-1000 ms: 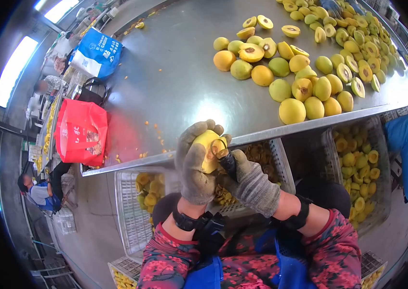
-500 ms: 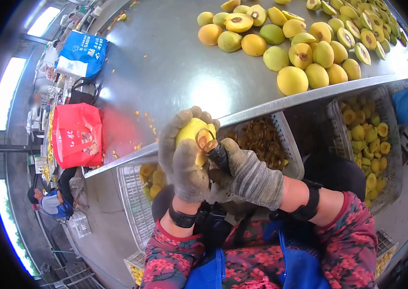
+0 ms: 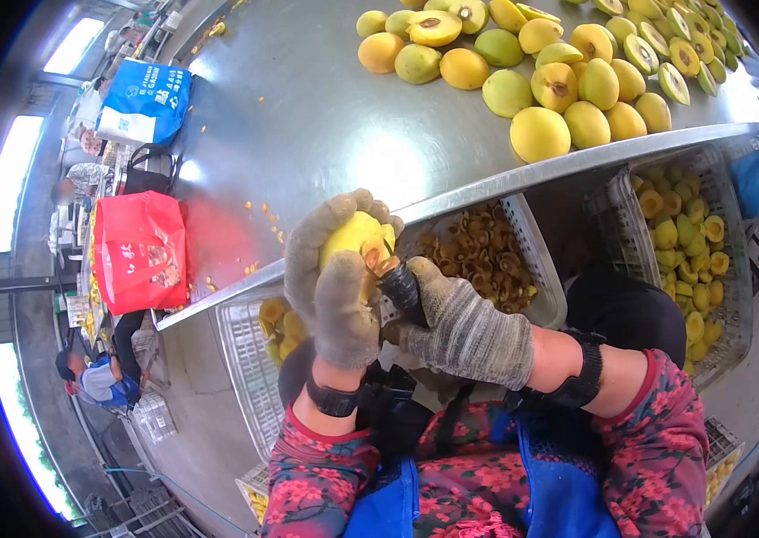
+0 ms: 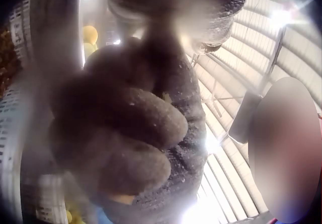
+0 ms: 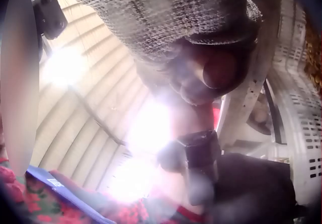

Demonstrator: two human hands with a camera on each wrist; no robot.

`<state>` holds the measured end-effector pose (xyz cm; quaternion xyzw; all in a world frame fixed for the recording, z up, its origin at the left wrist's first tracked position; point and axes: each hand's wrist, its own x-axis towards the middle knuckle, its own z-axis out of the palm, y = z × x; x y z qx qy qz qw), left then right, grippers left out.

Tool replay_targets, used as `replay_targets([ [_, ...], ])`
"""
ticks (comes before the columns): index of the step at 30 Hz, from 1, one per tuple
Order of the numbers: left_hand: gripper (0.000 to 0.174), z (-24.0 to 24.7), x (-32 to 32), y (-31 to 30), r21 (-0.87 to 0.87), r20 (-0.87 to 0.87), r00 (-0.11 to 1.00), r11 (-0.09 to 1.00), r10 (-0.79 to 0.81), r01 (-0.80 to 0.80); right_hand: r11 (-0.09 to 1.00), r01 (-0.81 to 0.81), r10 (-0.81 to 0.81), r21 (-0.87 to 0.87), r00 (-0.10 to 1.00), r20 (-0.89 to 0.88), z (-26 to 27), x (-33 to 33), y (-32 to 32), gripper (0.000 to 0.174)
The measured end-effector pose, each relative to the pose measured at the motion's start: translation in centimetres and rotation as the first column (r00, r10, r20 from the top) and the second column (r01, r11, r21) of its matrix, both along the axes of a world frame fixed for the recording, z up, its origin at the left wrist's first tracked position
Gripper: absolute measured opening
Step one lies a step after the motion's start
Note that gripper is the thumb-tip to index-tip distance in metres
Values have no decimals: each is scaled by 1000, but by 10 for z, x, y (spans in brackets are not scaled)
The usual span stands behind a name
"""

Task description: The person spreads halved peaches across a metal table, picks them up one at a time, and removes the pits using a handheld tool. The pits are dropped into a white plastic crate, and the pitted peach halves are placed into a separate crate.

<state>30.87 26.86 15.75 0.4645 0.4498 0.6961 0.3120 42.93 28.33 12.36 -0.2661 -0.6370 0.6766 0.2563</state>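
In the head view the gloved left hand [image 3: 334, 287] holds a yellow-green fruit [image 3: 352, 235], fingers curled round its far side and thumb on the near side. The gloved right hand [image 3: 469, 327] grips a black-handled tool [image 3: 402, 291], its tip at the fruit's cut side, where orange-brown flesh [image 3: 377, 255] shows. The tip itself is partly hidden. The left wrist view shows curled glove fingers [image 4: 136, 133] close up; the right wrist view shows the right glove [image 5: 176, 22], blurred, with the tool's working end out of sight.
Whole and halved fruits [image 3: 541, 134] lie on the metal table [image 3: 307, 108]. Below its edge are crates with brown pieces [image 3: 482, 255], fruit halves [image 3: 689, 242] and more fruit [image 3: 282, 327]. Red [image 3: 140, 251] and blue bags [image 3: 146, 100] stand at left; a person [image 3: 101, 377] sits beyond.
The head view has shifted, so the table and fruits appear higher. Both hands remain together round the fruit and tool; the tool's loop, visible earlier, is now mostly hidden at the fruit.
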Motion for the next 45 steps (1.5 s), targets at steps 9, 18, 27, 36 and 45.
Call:
replay_targets([
  [9, 37, 2, 1, 3, -12, -108, 994, 1000, -21, 20, 975, -123, 131, -185, 991, 31, 19, 15, 3, 45],
  [18, 44, 14, -22, 5, -285, 35, 928, 887, -370, 364, 712, -284, 316, -642, 946, -68, 36, 33, 6, 38],
  [27, 46, 20, -26, 11, -433, 78, 824, 725, -561, 535, 663, -377, 406, -646, 907, -112, 34, 48, 2, 39],
  [36, 44, 15, -21, 13, -397, 162, 768, 672, -620, 626, 605, -434, 459, -667, 875, -152, 41, 59, 6, 25],
  [45, 46, 12, -15, 12, -272, 353, 713, 662, -606, 698, 302, -547, 334, -781, 828, -451, 47, 66, 6, 22],
])
